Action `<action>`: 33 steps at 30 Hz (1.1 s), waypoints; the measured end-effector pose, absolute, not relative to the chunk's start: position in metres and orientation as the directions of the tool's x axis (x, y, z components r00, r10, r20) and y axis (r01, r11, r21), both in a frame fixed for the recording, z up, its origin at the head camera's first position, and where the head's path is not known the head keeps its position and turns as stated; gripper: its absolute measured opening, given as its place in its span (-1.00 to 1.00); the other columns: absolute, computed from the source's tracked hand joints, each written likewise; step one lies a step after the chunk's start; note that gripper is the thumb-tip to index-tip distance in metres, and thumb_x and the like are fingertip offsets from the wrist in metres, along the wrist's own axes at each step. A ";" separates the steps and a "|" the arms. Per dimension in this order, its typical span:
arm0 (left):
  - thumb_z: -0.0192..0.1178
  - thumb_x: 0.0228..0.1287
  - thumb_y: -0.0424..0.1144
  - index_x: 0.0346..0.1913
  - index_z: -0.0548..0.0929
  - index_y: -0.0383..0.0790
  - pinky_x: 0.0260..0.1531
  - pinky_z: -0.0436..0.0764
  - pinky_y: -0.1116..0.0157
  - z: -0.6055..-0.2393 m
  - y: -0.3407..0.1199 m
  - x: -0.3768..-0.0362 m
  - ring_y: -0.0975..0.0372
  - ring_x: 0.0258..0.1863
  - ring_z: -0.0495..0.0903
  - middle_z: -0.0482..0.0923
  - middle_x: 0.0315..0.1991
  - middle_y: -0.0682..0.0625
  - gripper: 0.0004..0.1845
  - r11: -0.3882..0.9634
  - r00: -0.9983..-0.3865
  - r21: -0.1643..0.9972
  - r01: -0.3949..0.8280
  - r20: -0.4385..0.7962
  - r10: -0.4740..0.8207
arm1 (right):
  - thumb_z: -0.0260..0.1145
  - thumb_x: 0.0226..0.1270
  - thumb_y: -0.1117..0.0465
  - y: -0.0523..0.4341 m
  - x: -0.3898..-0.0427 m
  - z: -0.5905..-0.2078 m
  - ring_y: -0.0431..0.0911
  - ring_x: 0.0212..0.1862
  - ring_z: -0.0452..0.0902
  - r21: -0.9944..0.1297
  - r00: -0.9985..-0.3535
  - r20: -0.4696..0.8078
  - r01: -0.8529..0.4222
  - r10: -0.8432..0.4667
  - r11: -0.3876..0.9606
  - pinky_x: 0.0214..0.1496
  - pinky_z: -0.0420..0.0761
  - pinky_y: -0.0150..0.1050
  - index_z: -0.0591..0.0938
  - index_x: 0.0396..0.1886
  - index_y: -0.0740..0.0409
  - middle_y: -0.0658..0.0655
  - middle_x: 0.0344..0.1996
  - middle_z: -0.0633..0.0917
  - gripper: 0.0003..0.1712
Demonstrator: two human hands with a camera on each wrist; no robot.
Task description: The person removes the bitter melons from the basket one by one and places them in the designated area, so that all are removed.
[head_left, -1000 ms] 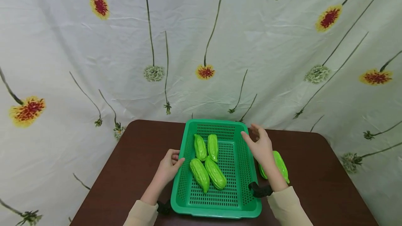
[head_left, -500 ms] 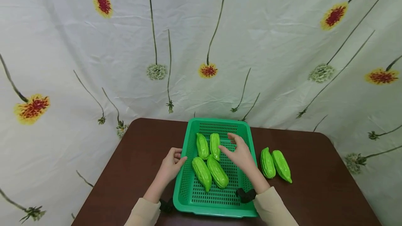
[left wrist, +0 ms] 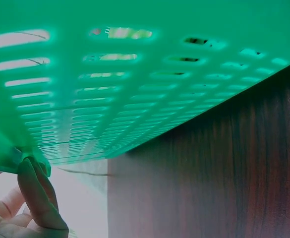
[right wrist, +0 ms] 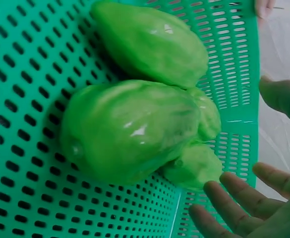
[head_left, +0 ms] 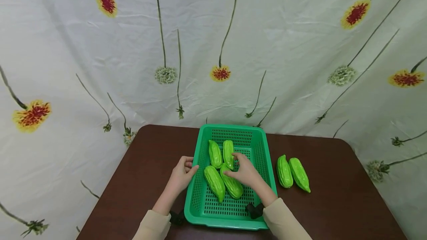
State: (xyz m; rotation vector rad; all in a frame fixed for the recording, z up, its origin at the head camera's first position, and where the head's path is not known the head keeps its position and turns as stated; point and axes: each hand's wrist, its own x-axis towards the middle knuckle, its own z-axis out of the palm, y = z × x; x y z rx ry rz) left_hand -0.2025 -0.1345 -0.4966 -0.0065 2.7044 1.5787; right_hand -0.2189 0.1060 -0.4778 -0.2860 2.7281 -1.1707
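- The right hand point(head_left: 245, 171) hovers inside the green basket point(head_left: 258, 151), its fingers point(right wrist: 244, 203) spread and relaxed, holding nothing, over the near right gourd point(head_left: 231, 183).
- The left hand point(head_left: 181, 175) holds the basket's left rim, thumb over the edge.
- Four green gourds lie in the basket: two far ones point(head_left: 221, 153) side by side, and the near left gourd point(head_left: 214, 182) touching the near right one.
- Two more gourds point(head_left: 293, 171) lie on the brown worktop point(head_left: 340, 192), just right of the basket.

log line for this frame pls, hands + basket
left hand: grips green basket rim | right hand: fingers over near-right gourd, grip unclear | in basket: four gourds | on table: two gourds
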 end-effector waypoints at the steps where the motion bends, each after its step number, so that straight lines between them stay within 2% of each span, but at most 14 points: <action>1: 0.20 0.40 -0.30 0.17 0.44 -0.37 -0.37 0.51 0.27 -0.496 -0.134 -0.202 0.18 -0.31 0.52 0.51 -0.14 -0.18 -0.62 0.494 -1.000 0.870 -0.007 -0.008 0.000 | 0.48 0.21 0.02 0.106 -0.219 -0.478 0.21 0.20 0.46 -0.724 -0.968 -0.077 -0.110 -0.240 0.681 0.01 0.57 0.11 0.32 0.41 0.27 0.32 0.25 0.46 -0.13; 7: 0.20 0.40 -0.30 0.18 0.44 -0.38 -0.37 0.51 0.27 -0.495 -0.135 -0.201 0.17 -0.30 0.52 0.50 -0.13 -0.19 -0.62 0.499 -1.000 0.866 -0.008 -0.006 -0.004 | 0.50 0.17 0.01 0.105 -0.217 -0.479 0.20 0.16 0.49 -0.697 -0.961 -0.116 -0.100 -0.249 0.710 0.03 0.55 0.11 0.38 0.34 0.27 0.30 0.18 0.51 -0.17; 13: 0.20 0.40 -0.30 0.18 0.43 -0.38 -0.37 0.50 0.27 -0.496 -0.134 -0.202 0.18 -0.31 0.51 0.49 -0.14 -0.19 -0.62 0.497 -1.000 0.868 -0.002 -0.002 -0.001 | 0.54 0.11 0.01 0.107 -0.215 -0.480 0.14 -0.02 0.56 -0.654 -0.941 -0.181 -0.102 -0.287 0.750 -0.11 0.58 0.02 0.44 0.23 0.31 0.29 -0.02 0.59 -0.21; 20: 0.20 0.40 -0.30 0.19 0.43 -0.39 -0.36 0.50 0.27 -0.497 -0.134 -0.202 0.18 -0.30 0.51 0.49 -0.13 -0.19 -0.61 0.494 -1.000 0.869 -0.005 -0.005 -0.001 | 0.58 0.06 0.11 0.109 -0.214 -0.486 0.14 -0.02 0.58 -0.645 -0.916 -0.259 -0.071 -0.306 0.761 -0.09 0.59 0.03 0.42 0.16 0.37 0.30 -0.04 0.60 -0.23; 33: 0.20 0.40 -0.29 0.18 0.44 -0.39 -0.38 0.51 0.27 -0.498 -0.135 -0.203 0.17 -0.30 0.53 0.50 -0.14 -0.20 -0.61 0.498 -1.000 0.867 0.010 0.013 -0.003 | 0.59 0.03 0.15 0.108 -0.214 -0.491 -0.06 -0.35 0.48 -0.625 -0.907 -0.286 -0.069 -0.310 0.778 -0.32 0.47 -0.12 0.37 0.06 0.28 0.15 -0.36 0.57 -0.29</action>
